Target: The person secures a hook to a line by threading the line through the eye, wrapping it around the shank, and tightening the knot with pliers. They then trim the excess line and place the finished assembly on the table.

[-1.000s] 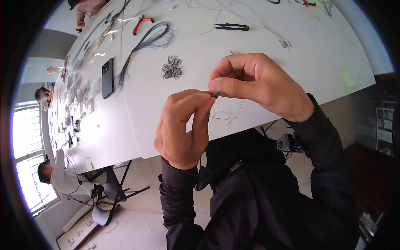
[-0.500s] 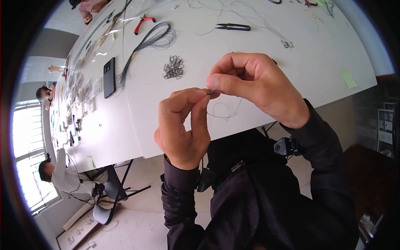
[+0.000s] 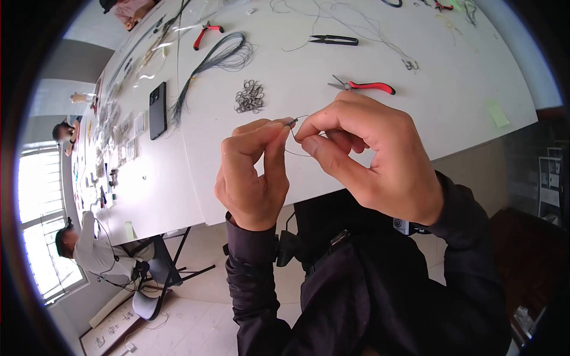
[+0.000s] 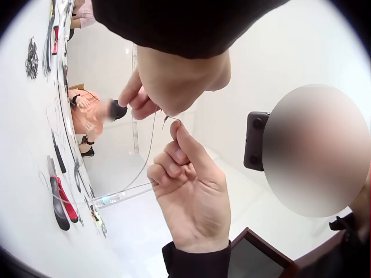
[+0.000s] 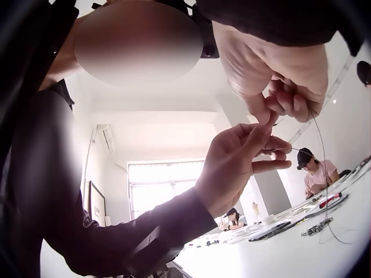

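Note:
My left hand pinches a small dark fish hook between thumb and forefinger, above the near part of the table. Its thin end sticks out past the fingertips toward the right. Just to the right, my right hand has thumb and forefinger pressed together on a thin fishing line that runs to the hook. More of this line hangs in a loose curve below the hands in the right wrist view. Fingers cover most of the hook. Beyond the left hand lies a pile of dark hooks.
Red-handled pliers lie just beyond the right hand, black thread snips farther back. A coiled bundle of line, a phone and other pliers are on the white table at left. Other people sit farther along it.
My right hand has left the hook, turned over and come down toward my body, now pinching the line. The pliers behind it have come into sight. The left hand keeps its pinch.

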Demonstrator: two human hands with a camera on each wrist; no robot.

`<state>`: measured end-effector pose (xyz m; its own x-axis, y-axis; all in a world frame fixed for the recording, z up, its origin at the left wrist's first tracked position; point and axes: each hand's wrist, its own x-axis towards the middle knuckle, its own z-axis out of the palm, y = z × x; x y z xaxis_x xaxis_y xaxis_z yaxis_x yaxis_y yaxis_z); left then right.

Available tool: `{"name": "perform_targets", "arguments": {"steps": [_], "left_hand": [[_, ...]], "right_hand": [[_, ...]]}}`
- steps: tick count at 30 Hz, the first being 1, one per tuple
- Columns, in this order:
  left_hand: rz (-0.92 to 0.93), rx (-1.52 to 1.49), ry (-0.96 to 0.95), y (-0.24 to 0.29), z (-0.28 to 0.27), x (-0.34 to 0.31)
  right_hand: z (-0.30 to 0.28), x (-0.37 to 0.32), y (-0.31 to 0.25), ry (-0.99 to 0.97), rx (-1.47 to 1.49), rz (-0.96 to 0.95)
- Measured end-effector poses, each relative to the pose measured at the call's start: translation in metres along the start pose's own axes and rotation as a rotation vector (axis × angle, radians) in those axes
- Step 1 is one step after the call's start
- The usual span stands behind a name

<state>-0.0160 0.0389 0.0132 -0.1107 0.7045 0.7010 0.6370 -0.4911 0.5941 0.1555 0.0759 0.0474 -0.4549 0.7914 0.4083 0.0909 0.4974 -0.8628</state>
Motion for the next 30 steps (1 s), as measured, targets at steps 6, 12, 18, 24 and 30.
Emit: {"name": "perform_targets", "arguments": {"steps": [6, 12, 18, 24, 30], "left_hand": [[0.106, 0.016, -0.137, 0.004, -0.008, -0.002], [0.126, -0.068, -0.147, 0.012, -0.01, -0.006], [0.145, -0.131, -0.131, 0.015, -0.013, -0.01], [0.195, -0.11, -0.145, 0.016, -0.013, -0.008], [0.191, 0.012, -0.197, 0.016, -0.015, -0.003]], "right_hand": [[-0.021, 0.019, -0.004, -0.173, -0.069, -0.11], [-0.035, 0.032, -0.001, -0.424, 0.259, 0.203], [-0.03, 0.03, 0.0, -0.446, 0.452, 0.356], [-0.027, 0.029, 0.005, -0.402, 0.502, 0.44], [-0.026, 0.028, 0.009, -0.366, 0.473, 0.452]]}}
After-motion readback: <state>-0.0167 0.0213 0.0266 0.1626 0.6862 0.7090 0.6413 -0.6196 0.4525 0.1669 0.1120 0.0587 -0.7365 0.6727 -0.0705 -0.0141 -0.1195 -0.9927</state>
